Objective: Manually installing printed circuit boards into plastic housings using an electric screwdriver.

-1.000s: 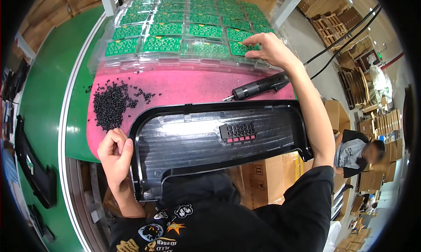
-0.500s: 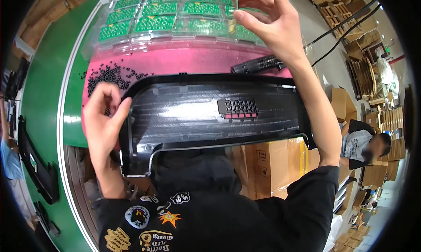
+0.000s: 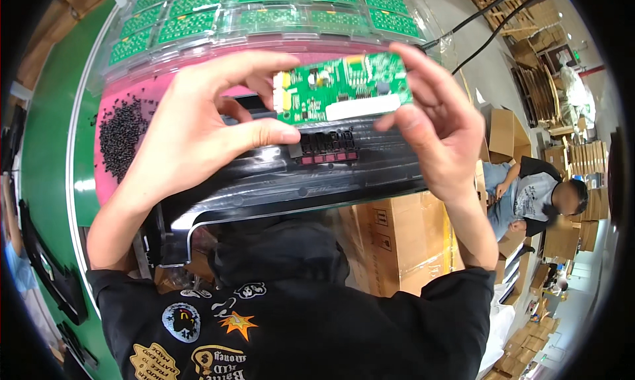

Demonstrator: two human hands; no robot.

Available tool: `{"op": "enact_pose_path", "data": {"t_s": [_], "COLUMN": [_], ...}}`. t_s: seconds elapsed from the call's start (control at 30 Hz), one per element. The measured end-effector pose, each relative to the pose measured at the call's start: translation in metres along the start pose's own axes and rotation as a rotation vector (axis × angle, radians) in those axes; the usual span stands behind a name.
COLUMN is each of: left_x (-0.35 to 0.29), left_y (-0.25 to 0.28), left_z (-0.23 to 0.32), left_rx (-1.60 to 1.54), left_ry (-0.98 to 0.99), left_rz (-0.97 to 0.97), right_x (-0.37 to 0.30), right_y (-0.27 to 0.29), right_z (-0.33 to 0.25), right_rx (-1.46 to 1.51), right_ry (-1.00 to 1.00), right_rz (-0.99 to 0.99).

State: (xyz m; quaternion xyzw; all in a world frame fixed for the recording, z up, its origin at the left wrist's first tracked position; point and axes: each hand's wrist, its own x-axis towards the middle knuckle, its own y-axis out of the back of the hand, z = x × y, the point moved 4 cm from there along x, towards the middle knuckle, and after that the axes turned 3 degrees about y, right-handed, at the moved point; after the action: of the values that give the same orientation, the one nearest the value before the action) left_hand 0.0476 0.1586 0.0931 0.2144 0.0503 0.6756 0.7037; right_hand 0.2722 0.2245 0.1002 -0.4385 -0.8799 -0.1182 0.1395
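A green circuit board (image 3: 360, 82) with a white strip and yellow parts at one end is held up level between my hands. My left hand (image 3: 198, 125) grips its left end, thumb below and fingers above. At the right end my right hand (image 3: 446, 132) pinches the board, with its fingers bent round the edge. Under the board lies a long black plastic housing (image 3: 258, 198), its hollow side up. A small grid of openings (image 3: 327, 148) sits in its middle, with pink showing through part of it. My hands and the board hide the housing's far edge.
Clear trays of green boards (image 3: 264, 19) stand at the back of the pink mat (image 3: 149, 85). A heap of small black screws (image 3: 119, 138) lies at the left. Cardboard boxes (image 3: 420, 244) stand below right; a person (image 3: 536, 198) sits beyond. Black cables (image 3: 489, 19) hang at upper right.
My right hand has brought the circuit board from the trays down and toward me, over the housing. My left hand has left the housing's left edge and taken the board's other end.
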Motion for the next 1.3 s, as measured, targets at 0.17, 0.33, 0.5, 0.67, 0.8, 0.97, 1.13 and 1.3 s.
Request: {"op": "enact_pose_path", "data": {"t_s": [0.17, 0.33, 0.5, 0.67, 0.8, 0.97, 1.13, 1.3], "left_x": [0.009, 0.006, 0.007, 0.008, 0.01, 0.007, 0.008, 0.003], "left_y": [-0.022, -0.035, -0.041, -0.041, -0.042, -0.041, -0.041, -0.029], "left_z": [-0.029, -0.041, -0.045, -0.044, -0.045, -0.043, -0.044, -0.038], "left_rx": [0.218, 0.481, 0.566, 0.574, 0.585, 0.583, 0.578, 0.526], "left_ry": [0.104, 0.063, 0.068, 0.08, 0.099, 0.082, 0.059, 0.019], "left_rz": [-0.292, -0.367, -0.349, -0.352, -0.367, -0.366, -0.366, -0.347], "right_x": [-0.019, -0.026, -0.025, -0.025, -0.025, -0.027, -0.025, 0.016], "right_y": [0.019, 0.017, 0.018, 0.018, 0.018, 0.017, 0.022, 0.072], "right_z": [0.035, 0.058, 0.061, 0.061, 0.062, 0.061, 0.043, 0.013], "right_rx": [-0.631, -0.66, -0.72, -0.719, -0.732, -0.753, -0.654, -1.389], "right_ry": [-0.042, -0.049, -0.032, -0.017, -0.02, -0.01, -0.172, 0.13], "right_rz": [-0.245, -0.293, -0.285, -0.283, -0.274, -0.286, -0.124, 0.141]}}
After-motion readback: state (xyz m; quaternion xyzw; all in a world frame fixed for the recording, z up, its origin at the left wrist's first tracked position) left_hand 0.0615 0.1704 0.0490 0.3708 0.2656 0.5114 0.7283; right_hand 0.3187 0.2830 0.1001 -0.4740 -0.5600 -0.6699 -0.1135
